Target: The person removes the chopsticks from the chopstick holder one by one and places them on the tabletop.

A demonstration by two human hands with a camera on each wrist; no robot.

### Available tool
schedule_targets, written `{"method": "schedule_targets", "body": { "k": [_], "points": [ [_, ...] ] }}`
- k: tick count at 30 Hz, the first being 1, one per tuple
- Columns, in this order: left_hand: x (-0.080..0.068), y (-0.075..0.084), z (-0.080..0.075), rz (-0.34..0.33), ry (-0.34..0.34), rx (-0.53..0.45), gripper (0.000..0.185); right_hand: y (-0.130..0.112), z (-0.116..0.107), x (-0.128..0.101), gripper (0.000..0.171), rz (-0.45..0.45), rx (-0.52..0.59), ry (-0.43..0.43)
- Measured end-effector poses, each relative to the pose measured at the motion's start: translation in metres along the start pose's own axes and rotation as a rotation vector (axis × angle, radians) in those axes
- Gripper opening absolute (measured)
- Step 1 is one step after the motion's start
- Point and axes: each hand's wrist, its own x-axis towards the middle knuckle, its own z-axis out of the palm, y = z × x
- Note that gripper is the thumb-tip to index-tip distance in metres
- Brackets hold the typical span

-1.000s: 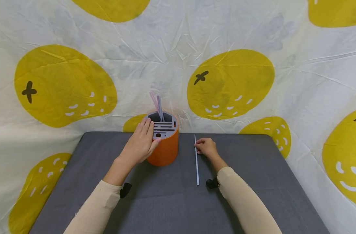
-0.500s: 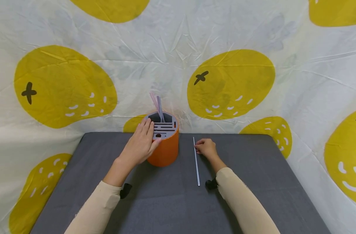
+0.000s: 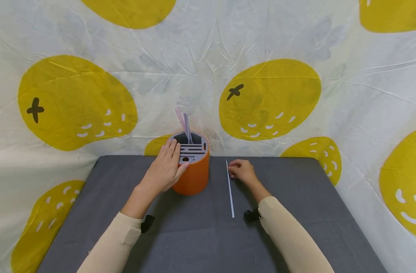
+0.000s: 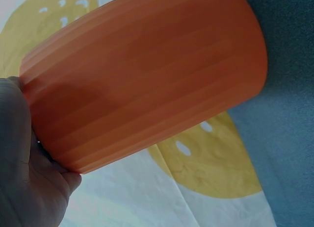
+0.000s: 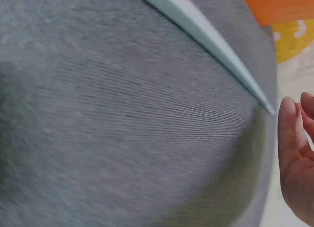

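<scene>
An orange round desk organizer (image 3: pixel 191 180) with a grey slotted top stands near the table's back edge. My left hand (image 3: pixel 161 168) rests on the left part of that top, fingers straight, thumb at the front rim. In the left wrist view, the orange wall (image 4: pixel 147 80) fills the middle and the hand lies along its top end. A thin pale straw (image 3: pixel 230 193) lies on the table right of the organizer, pointing front to back. Just right of its far end is my right hand (image 3: pixel 243 171), fingers loosely bent. In the right wrist view, a small gap separates the fingertips (image 5: pixel 287 107) from the straw's tip.
Several pink and bluish straws (image 3: pixel 186 127) stand in the organizer's rear compartment. Dark grey cloth (image 3: pixel 201 242) covers the table. Behind it hangs a white curtain (image 3: pixel 201 49) with big yellow fruit prints, close to the back edge.
The right fingers, which overlapped the straw one second ago, have come off it slightly to the right. The straw's far end has shifted a little left and nearer. The left hand stays put.
</scene>
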Motion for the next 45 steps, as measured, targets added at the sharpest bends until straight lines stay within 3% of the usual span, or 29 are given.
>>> {"method": "schedule_targets", "body": {
  "k": [8, 19, 32, 45],
  "points": [
    [-0.001, 0.0, 0.001, 0.0, 0.002, -0.002, 0.075, -0.033, -0.01, 0.004, 0.026, -0.135, -0.015, -0.034],
    [0.0, 0.0, 0.002, 0.0, 0.009, 0.001, 0.075, -0.096, -0.014, 0.008, 0.032, -0.246, 0.022, -0.063],
    [0.0, 0.0, 0.0, 0.011, 0.038, -0.002, 0.074, -0.154, 0.005, 0.012, 0.029, -0.436, 0.043, -0.01],
    [0.0, -0.001, 0.001, 0.008, 0.023, 0.001, 0.074, -0.186, 0.027, 0.016, 0.028, -0.475, -0.019, 0.015]
  ]
}}
